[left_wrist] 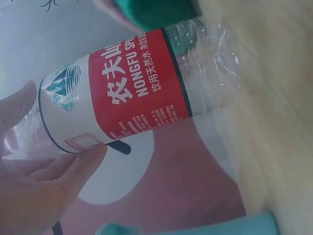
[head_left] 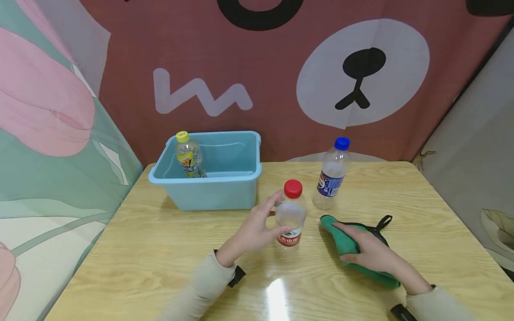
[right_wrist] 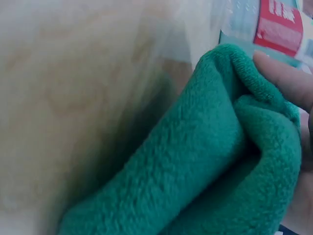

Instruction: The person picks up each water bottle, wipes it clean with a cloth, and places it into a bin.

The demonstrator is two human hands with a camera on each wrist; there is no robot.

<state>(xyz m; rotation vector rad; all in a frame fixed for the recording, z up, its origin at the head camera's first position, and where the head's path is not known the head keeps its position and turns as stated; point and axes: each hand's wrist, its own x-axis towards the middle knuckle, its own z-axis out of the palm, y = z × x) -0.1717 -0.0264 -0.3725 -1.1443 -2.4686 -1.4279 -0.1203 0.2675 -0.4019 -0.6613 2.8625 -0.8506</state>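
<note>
The left hand (head_left: 255, 231) is at the centre of the head frame, its thumb and fingers curled round the red-capped bottle (head_left: 291, 215). In the left wrist view the thumb lies on the upper side and the fingers on the lower side of the clear plastic, at the left of the frame, and the red and white label faces the camera. In the head frame the bottle is near upright over the desk (head_left: 152, 267); I cannot tell whether its base touches the wood.

The right hand (head_left: 371, 250), at the lower right, is clamped on the green cloth (head_left: 340, 237), which is bunched in folds and edged in black, with a black loop (head_left: 390, 217) at its upper right. The right wrist view shows the cloth's fuzzy surface filling the lower middle, with part of the label at the upper right.

There are 2 more bottles. The blue-capped bottle (head_left: 331, 176) stands on the desk, right of centre, above the cloth in the frame. The yellow-capped bottle (head_left: 188, 157) is inside the light blue bin (head_left: 214, 195), at its left side, left of centre.

Pale sleeves (head_left: 205, 278) enter from the bottom edge, and a reddish-brown hanging (head_left: 273, 71) with a cartoon animal's muzzle spans the top.
</note>
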